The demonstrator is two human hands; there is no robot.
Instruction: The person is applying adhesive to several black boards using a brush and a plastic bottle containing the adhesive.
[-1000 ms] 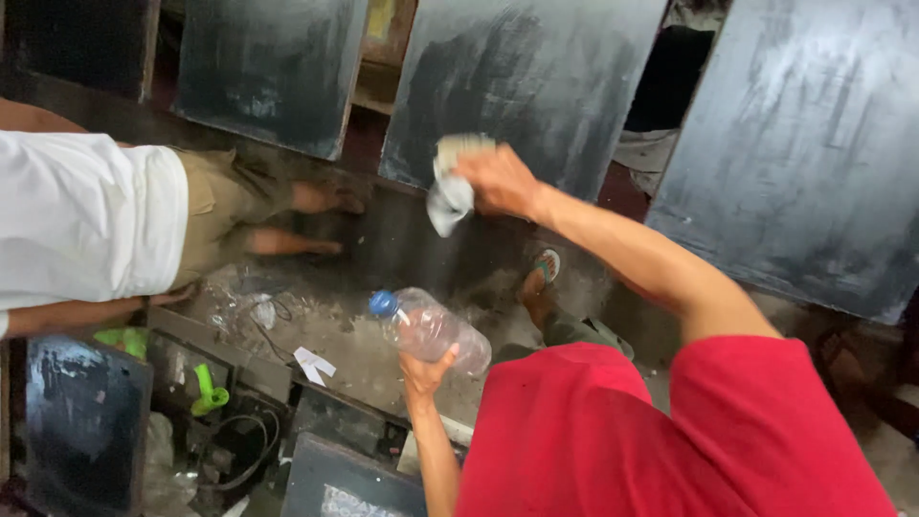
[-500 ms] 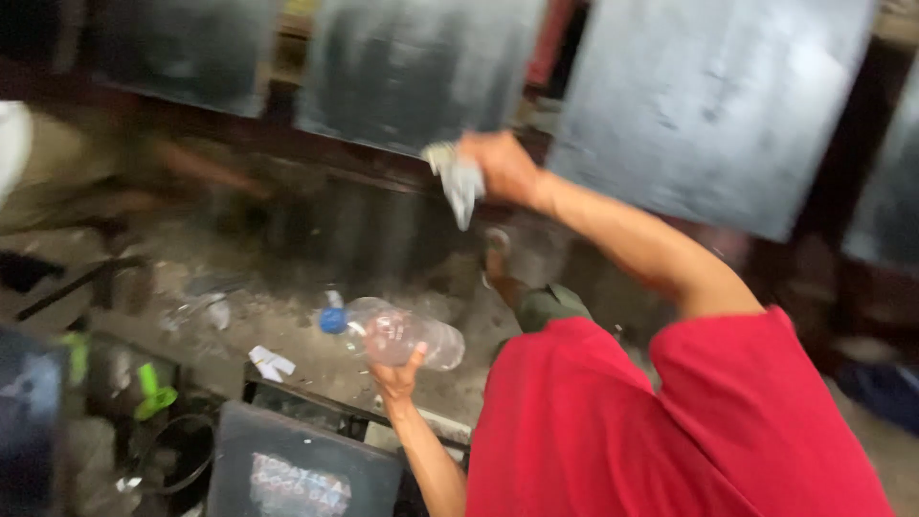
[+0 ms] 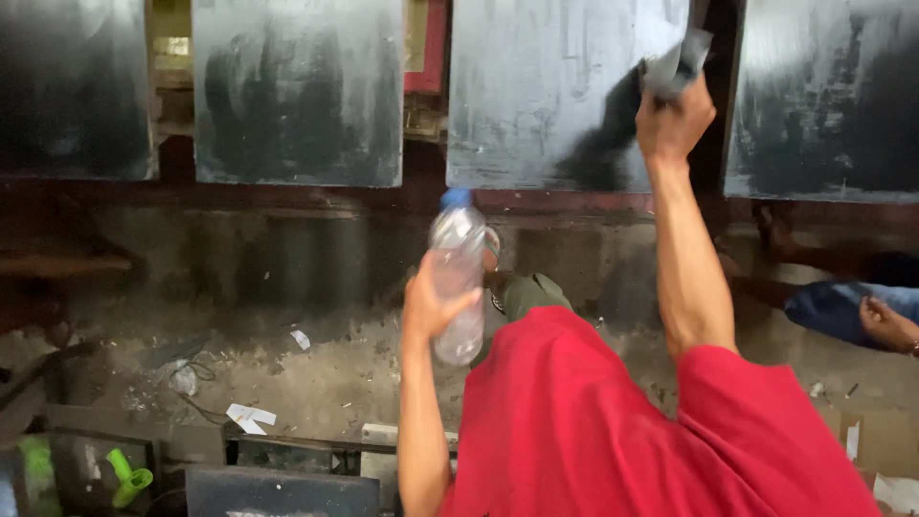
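My left hand (image 3: 428, 304) grips a clear plastic bottle (image 3: 457, 278) with a blue cap, held upright in front of me. My right hand (image 3: 675, 123) is raised high and clutches a grey cloth (image 3: 676, 63) against a dark, smeared rectangular panel (image 3: 546, 91). A wet dark patch shows on the panel just left of the cloth. My red sleeve and shirt (image 3: 613, 431) fill the lower right.
Three more dark panels (image 3: 297, 91) hang in a row along a reddish rail. Below lies a dirty concrete floor with paper scraps (image 3: 251, 415). A green object (image 3: 127, 476) sits at lower left. Another person's hand (image 3: 890, 324) rests at the right edge.
The view swung right and up. My left hand lifted the bottle from lying sideways to upright. My right hand rose with the cloth onto the panel.
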